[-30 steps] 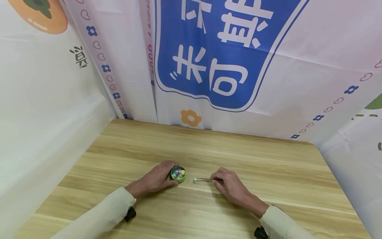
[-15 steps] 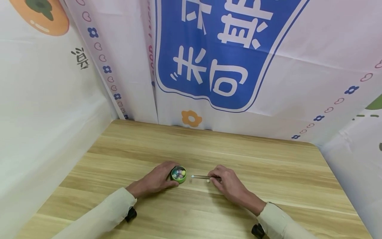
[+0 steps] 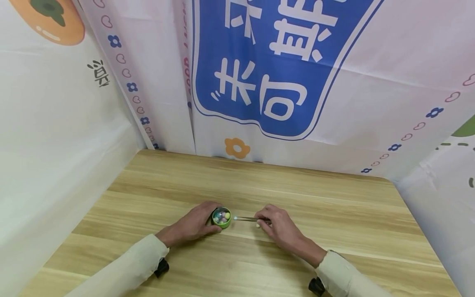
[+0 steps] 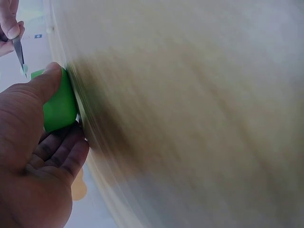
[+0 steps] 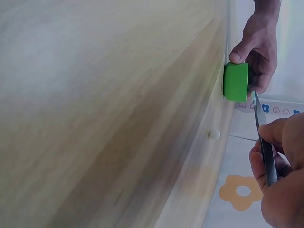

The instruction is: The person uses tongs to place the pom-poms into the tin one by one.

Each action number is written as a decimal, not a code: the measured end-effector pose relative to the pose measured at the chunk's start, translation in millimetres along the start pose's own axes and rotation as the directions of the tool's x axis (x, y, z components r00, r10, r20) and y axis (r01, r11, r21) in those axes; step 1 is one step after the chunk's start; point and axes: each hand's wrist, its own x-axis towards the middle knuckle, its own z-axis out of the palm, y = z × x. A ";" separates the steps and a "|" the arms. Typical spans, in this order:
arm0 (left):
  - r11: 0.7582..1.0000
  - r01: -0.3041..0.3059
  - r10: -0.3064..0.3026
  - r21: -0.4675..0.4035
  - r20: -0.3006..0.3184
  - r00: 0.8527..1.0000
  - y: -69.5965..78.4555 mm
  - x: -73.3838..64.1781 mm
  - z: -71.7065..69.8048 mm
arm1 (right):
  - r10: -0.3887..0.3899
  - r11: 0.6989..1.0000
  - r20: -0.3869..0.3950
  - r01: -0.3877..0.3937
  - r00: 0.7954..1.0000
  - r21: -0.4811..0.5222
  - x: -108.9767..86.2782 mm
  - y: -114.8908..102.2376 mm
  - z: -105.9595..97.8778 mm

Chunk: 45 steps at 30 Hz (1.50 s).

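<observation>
My left hand [image 3: 193,221] grips a small round green container [image 4: 61,107] standing on the table, its thumb on one side and fingers on the other. Several pastel balls [image 3: 227,215] show inside it in the head view. My right hand [image 3: 281,227] pinches metal tweezers [image 5: 266,152], which point left at the container. At their tips sits a tiny pale blue ball [image 3: 235,218], just right of the rim and apart from it. A loose cream ball [image 5: 214,134] lies on the table under the tweezers, near my right fingers.
The wood-grain table [image 3: 297,185] spreads around both hands. Printed white cloth [image 3: 159,123] hangs behind it and on the left and right sides. Black bands with small devices [image 3: 161,267] sit at both wrists.
My right hand has moved slightly left and away from me, bringing the tweezers and blue ball closer to the container. The cream ball has come into sight. My left hand stays still.
</observation>
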 end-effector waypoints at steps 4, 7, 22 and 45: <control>1.000 -0.009 0.009 0.003 -0.003 1.000 0.0 -0.1 -0.6 | -0.011 1.000 -0.009 0.011 1.000 -0.002 2.2 -1.9 2.0; 1.000 -0.013 0.013 0.004 -0.003 1.000 0.3 -0.2 -0.8 | -0.033 0.999 -0.027 0.033 0.999 -0.002 3.8 -3.1 3.8; 0.999 -0.040 0.040 0.013 -0.026 0.999 -1.1 -0.7 -0.3 | -0.019 1.000 -0.026 0.019 0.999 0.009 11.4 -7.6 14.0; 1.000 -0.025 0.026 0.011 -0.012 1.000 -1.1 -0.6 0.3 | -0.016 1.000 -0.019 0.016 1.000 -0.002 10.6 -8.9 19.4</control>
